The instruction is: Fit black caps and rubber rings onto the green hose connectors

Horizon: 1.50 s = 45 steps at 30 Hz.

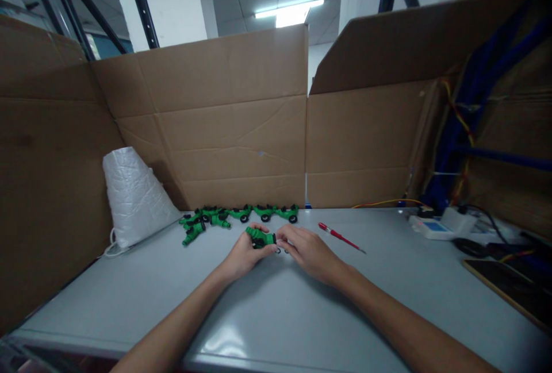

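Wrapped around a green toy car with black parts, my left hand holds it just above the table. My right hand is closed in a pinch at the toy's right end; whatever lies between its fingertips is too small and hidden to make out. Small black rings lie on the table below those fingertips. Behind my hands stands a row of similar green toy cars with black wheels. Left of them, several more green toy pieces sit in a loose cluster.
A red screwdriver lies right of my right hand. At the left leans a white padded bag. Cardboard walls enclose the grey table. A power strip with plugs and cables is at the far right, near a dark board.
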Available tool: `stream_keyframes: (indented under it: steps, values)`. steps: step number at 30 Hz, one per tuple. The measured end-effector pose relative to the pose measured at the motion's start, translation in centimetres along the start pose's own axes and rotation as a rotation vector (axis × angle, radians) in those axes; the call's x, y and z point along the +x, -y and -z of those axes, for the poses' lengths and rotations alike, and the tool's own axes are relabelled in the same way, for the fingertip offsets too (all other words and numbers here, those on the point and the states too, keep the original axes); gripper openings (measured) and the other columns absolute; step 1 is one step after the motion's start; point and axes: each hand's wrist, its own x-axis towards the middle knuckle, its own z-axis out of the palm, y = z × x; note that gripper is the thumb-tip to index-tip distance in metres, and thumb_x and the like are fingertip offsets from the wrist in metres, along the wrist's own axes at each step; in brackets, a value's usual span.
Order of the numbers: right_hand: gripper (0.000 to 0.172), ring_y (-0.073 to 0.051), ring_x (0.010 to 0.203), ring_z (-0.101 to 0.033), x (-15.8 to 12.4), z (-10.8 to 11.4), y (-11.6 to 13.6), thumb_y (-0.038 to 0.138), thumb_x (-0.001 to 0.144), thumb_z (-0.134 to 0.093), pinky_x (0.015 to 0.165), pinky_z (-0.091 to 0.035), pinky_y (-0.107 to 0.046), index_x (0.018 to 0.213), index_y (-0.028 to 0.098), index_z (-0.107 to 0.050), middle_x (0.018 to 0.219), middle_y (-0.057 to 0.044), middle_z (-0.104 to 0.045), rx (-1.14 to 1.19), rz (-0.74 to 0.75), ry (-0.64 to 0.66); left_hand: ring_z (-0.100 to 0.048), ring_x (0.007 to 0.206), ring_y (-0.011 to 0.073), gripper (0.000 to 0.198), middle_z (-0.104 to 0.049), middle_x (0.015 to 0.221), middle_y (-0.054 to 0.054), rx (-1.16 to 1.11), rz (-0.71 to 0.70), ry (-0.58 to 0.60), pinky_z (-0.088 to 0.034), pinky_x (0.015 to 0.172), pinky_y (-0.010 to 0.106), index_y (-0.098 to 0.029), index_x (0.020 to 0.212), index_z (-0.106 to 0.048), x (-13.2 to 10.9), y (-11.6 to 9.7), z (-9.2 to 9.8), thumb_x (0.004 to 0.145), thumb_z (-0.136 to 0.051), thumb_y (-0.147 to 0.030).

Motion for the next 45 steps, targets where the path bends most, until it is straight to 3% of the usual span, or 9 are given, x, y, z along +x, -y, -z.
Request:
stream_keyframes:
  steps: [5, 9, 14, 18, 24, 45]
  values:
    - [0.014, -0.023, 0.096, -0.068, -0.1, -0.4, -0.3, 0.024, 0.111, -0.045, 0.086, -0.050, -0.033, 0.112, 0.024, -0.059, 0.108, -0.006, -0.070, 0.014, 0.019, 0.021, -0.057, 0.086, 0.0189, 0.054, -0.060, 0.097, 0.001, 0.027, -0.007, -0.102, -0.045, 0.081, 0.030, -0.021, 0.116, -0.054, -0.1, -0.4, -0.1, 0.082, -0.084, -0.051]
    - [0.016, -0.023, 0.101, -0.068, -0.2, -0.5, -0.4, 0.023, 0.112, -0.042, 0.088, -0.050, -0.033, 0.115, 0.023, -0.058, 0.110, -0.007, -0.069, 0.021, 0.036, 0.024, -0.059, 0.089, 0.0205, 0.041, -0.062, 0.091, 0.002, 0.085, -0.042, -0.147, -0.046, 0.088, 0.032, -0.019, 0.101, -0.058, 0.0, -1.1, 0.0, 0.090, -0.074, -0.055]
    - [0.014, -0.023, 0.099, -0.068, -0.1, -0.5, -0.4, 0.023, 0.112, -0.043, 0.087, -0.050, -0.034, 0.113, 0.023, -0.057, 0.107, -0.007, -0.069, 0.038, 0.029, -0.006, -0.060, 0.083, 0.0203, 0.043, -0.064, 0.085, 0.002, 0.105, -0.003, -0.166, -0.046, 0.081, 0.032, -0.018, 0.092, -0.060, 0.2, -1.5, 0.0, 0.088, -0.075, -0.059]
    - [0.009, -0.024, 0.094, -0.069, -0.2, -0.7, -0.6, 0.025, 0.110, -0.047, 0.084, -0.050, -0.034, 0.111, 0.024, -0.056, 0.102, -0.005, -0.070, 0.038, 0.002, -0.021, -0.056, 0.066, 0.0160, 0.050, -0.063, 0.075, -0.002, 0.044, 0.100, -0.126, -0.042, 0.063, 0.028, -0.018, 0.097, -0.056, 0.1, -1.2, -0.1, 0.085, -0.076, -0.063]
    - [0.007, -0.024, 0.089, -0.070, -0.2, -0.6, -0.4, 0.025, 0.110, -0.049, 0.081, -0.049, -0.034, 0.110, 0.024, -0.055, 0.099, -0.005, -0.071, 0.033, -0.014, -0.016, -0.055, 0.060, 0.0135, 0.052, -0.065, 0.077, 0.000, -0.018, 0.131, -0.009, -0.038, 0.054, 0.025, -0.019, 0.095, -0.050, 0.1, -0.3, -0.3, 0.089, -0.069, -0.067]
    - [0.007, -0.022, 0.086, -0.067, -0.3, -0.5, 0.0, 0.028, 0.108, -0.051, 0.080, -0.045, -0.033, 0.108, 0.024, -0.057, 0.095, -0.004, -0.070, 0.163, -0.085, -0.022, -0.057, 0.062, 0.0133, 0.053, -0.064, 0.078, 0.000, -0.065, 0.088, 0.052, -0.042, 0.055, 0.025, -0.018, 0.102, -0.055, 0.1, -0.7, -0.6, 0.090, -0.069, -0.067]
